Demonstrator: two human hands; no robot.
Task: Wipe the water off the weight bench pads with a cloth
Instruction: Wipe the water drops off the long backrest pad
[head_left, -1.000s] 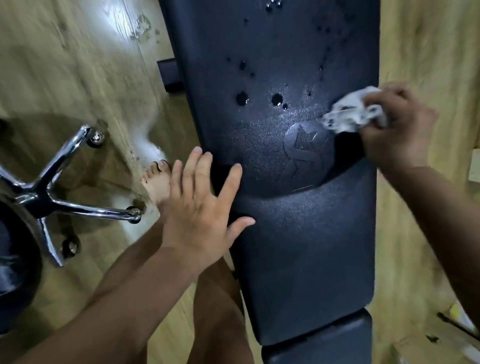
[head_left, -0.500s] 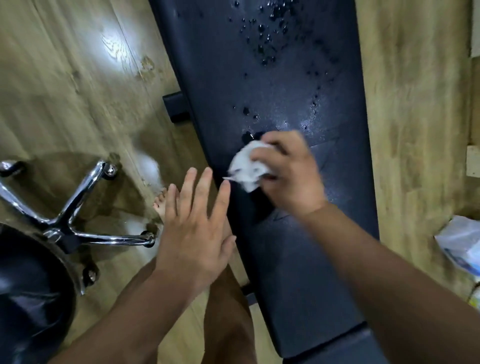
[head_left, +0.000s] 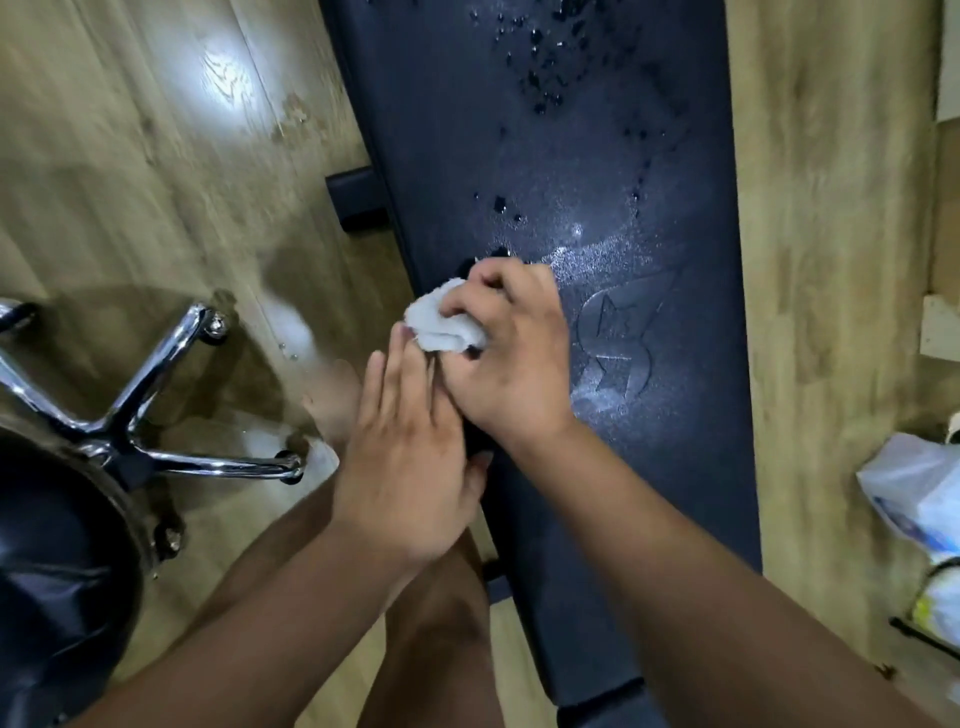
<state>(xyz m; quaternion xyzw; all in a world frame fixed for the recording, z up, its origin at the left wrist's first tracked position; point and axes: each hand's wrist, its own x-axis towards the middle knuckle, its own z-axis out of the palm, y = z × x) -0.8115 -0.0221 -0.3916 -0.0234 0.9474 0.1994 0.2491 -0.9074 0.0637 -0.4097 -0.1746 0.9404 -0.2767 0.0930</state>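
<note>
A long black bench pad (head_left: 649, 467) runs up the middle of the head view, with an embossed logo (head_left: 618, 343). Water drops (head_left: 545, 78) lie scattered on its far part, and a wet sheen sits near the logo. My right hand (head_left: 511, 358) grips a small white cloth (head_left: 441, 322) at the pad's left edge. Just below it, my left hand (head_left: 410, 457) is flat with straight fingers, its fingertips touching the cloth and the right hand.
A chrome chair base (head_left: 156, 415) with castors and a black seat (head_left: 57, 566) stand on the wooden floor at left. My bare legs and a foot (head_left: 337, 395) are beside the bench. A white plastic bag (head_left: 914, 493) lies at right.
My right hand has swept the cloth from the pad's right side across to its left edge. My left hand has risen to meet it.
</note>
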